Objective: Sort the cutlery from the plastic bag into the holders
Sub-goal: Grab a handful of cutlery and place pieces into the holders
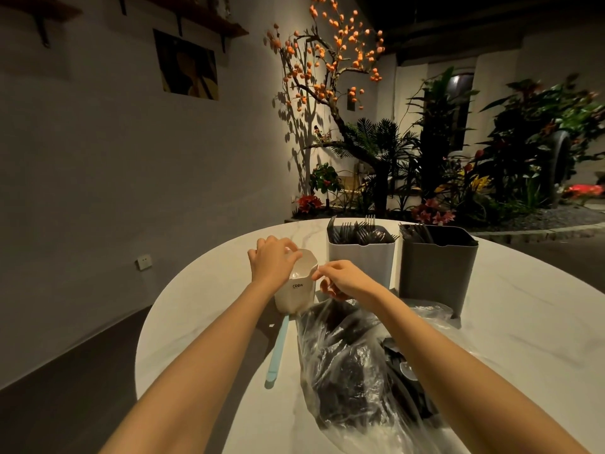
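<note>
- Left hand (271, 258) grips the rim of the cream cup (296, 290); what the cup holds is unclear.
- Right hand (343, 278), fingers curled, touches the rim's other side; whether it pinches anything is unclear.
- Below the right hand: bag (353, 365) of dark cutlery.
- Beyond it: white holder (361, 257) full of forks, grey holder (437, 267) with dark cutlery.

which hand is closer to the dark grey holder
Right. The right hand is just left of the dark grey holder; the left hand is farther left, on the white cup.
</note>
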`<state>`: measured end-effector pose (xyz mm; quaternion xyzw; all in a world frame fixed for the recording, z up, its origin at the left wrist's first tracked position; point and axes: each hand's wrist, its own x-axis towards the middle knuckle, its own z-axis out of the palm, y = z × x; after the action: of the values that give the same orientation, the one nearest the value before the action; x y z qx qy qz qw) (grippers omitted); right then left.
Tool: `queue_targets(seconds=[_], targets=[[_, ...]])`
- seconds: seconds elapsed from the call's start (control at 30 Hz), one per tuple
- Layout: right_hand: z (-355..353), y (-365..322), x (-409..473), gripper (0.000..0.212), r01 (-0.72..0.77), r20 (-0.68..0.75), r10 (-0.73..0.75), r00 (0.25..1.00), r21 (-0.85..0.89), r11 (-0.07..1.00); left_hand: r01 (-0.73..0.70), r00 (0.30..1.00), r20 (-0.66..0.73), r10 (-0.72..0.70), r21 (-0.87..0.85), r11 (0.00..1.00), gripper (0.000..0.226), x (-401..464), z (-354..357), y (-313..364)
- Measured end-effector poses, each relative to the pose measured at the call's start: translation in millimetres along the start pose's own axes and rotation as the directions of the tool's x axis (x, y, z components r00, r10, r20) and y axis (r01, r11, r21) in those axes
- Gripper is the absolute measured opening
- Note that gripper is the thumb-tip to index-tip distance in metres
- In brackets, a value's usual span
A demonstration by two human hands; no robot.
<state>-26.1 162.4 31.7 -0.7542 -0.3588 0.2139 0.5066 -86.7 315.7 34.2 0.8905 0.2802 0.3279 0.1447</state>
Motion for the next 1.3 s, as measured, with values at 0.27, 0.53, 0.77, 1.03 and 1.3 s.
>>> queue_targets(seconds=[0.27,0.53,0.77,1.03,1.3], targets=[[-6,-18,-20,0.031,0.053,-0.176,-0.039,0.984,0.080,0.995,-0.097,0.995,-0.048,0.086,-0.347,0.933,0.022,-19,-12,37],[-27,-30,-63,0.035,0.105,-0.233,-0.089,0.968,0.060,0.993,-0.167,0.980,0.025,0.199,-0.447,0.879,0.035,-55,-14,79],[-45,-24,-106,0.038,0.116,-0.278,-0.092,0.956,0.074,0.990,-0.180,0.970,0.056,0.238,-0.495,0.850,0.034,-95,-11,105],[-55,-8,-136,0.034,0.018,-0.323,0.002,0.946,0.057,0.998,-0.173,0.965,0.078,0.250,-0.527,0.832,0.033,-132,-9,120],[-58,27,-144,0.030,-0.222,-0.317,0.147,0.937,-0.214,0.951,-0.196,0.950,0.133,0.283,-0.451,0.871,0.031,-154,7,117]])
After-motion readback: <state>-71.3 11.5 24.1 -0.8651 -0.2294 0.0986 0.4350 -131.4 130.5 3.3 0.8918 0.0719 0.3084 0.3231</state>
